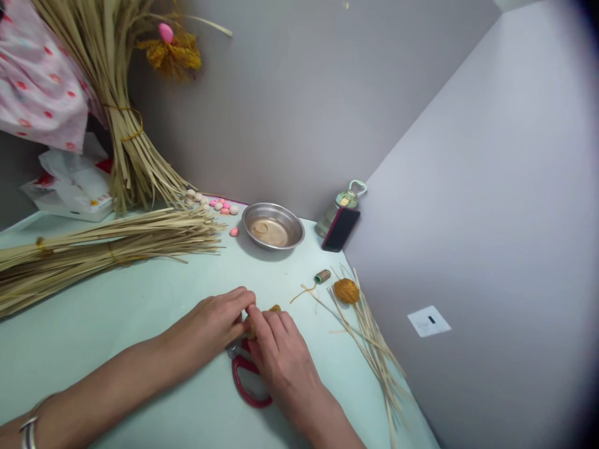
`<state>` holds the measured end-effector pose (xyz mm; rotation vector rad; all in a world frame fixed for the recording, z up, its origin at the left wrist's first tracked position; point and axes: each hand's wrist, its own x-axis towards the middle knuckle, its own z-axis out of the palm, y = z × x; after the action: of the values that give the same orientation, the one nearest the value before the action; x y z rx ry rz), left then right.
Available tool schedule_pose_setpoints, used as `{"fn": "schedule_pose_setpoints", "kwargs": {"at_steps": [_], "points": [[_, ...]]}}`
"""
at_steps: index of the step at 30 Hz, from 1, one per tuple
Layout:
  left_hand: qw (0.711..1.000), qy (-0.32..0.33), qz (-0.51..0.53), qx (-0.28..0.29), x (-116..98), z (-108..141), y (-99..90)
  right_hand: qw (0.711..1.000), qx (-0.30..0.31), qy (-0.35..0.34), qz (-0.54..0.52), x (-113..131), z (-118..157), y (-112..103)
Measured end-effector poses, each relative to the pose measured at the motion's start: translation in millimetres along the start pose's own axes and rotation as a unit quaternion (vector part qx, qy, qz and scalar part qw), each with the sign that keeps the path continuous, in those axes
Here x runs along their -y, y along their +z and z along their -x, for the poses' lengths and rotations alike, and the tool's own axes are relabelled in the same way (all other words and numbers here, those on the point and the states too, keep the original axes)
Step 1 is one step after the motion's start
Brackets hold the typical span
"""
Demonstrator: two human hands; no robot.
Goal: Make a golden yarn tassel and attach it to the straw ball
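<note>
Near the middle of the table my left hand (224,315) and my right hand (283,352) meet, fingertips together. Their fingers are closed on a small golden-brown fibre piece (275,308); the fingers cover most of it, so its full shape is hidden. Just below them lies a pair of scissors with red handles (239,388), partly covered by my right hand. To the right are a small spool of thread (322,276) with a loose tail and a ball of golden-brown fibre (347,291).
Straw bundles (112,246) lie at the left, and another bundle (119,118) stands behind. A metal bowl (296,232) holding liquid is at the back, beside pink and white cocoons or pebbles (234,231). A phone (341,229) leans on a bottle (327,215). Loose straw strips (374,355) lie right.
</note>
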<state>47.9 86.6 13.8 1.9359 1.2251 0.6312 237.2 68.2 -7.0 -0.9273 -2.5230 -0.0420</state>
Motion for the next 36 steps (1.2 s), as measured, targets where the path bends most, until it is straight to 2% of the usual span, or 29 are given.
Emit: {"fn": "schedule_pose_setpoints", "kwargs": {"at_steps": [4, 7, 12, 15, 19, 23, 26, 29, 31, 32, 34, 36], "points": [[1.000, -0.002, 0.009, 0.003, 2.4, -0.3, 2.4, 0.999, 0.004, 0.014, -0.034, 1.0, -1.8, -0.8], [1.000, -0.011, 0.026, -0.006, 4.5, -1.6, 3.2, 0.996, -0.020, 0.032, -0.075, 0.7, -3.1, -3.9], [0.990, -0.045, 0.134, -0.008, 8.7, -4.3, 5.0, 0.985, -0.031, 0.071, -0.155, -3.2, -4.5, -9.2], [0.980, -0.063, 0.188, -0.010, 9.0, -5.3, 7.4, 0.983, -0.029, 0.086, -0.157, -3.6, -4.7, -8.3], [0.971, -0.071, 0.228, -0.002, 7.3, -4.9, 9.7, 0.982, -0.037, 0.094, -0.161, -1.7, -3.8, -5.4], [0.967, -0.076, 0.243, 0.013, 6.1, -3.0, 6.1, 0.966, -0.058, 0.124, -0.218, -1.3, -3.3, -7.0], [0.962, -0.085, 0.257, 0.038, 3.7, -2.0, -1.5, 0.927, -0.074, 0.200, -0.308, -3.2, -5.1, -11.1], [0.955, -0.091, 0.279, 0.044, 2.8, -2.7, -7.8, 0.831, -0.070, 0.300, -0.462, -6.4, -8.7, -14.7], [0.944, -0.083, 0.314, 0.052, 5.2, -3.9, -8.4, 0.768, -0.063, 0.333, -0.543, -8.4, -11.1, -14.9], [0.936, -0.075, 0.340, 0.061, 7.3, -4.7, -7.4, 0.748, -0.059, 0.340, -0.566, -9.2, -12.0, -14.4], [0.916, -0.060, 0.389, 0.080, 12.4, -6.3, -3.6, 0.733, -0.057, 0.345, -0.583, -10.1, -12.7, -12.4], [0.902, -0.052, 0.419, 0.087, 17.4, -7.8, 1.4, 0.741, -0.055, 0.347, -0.573, -10.4, -12.0, -10.1]]}}
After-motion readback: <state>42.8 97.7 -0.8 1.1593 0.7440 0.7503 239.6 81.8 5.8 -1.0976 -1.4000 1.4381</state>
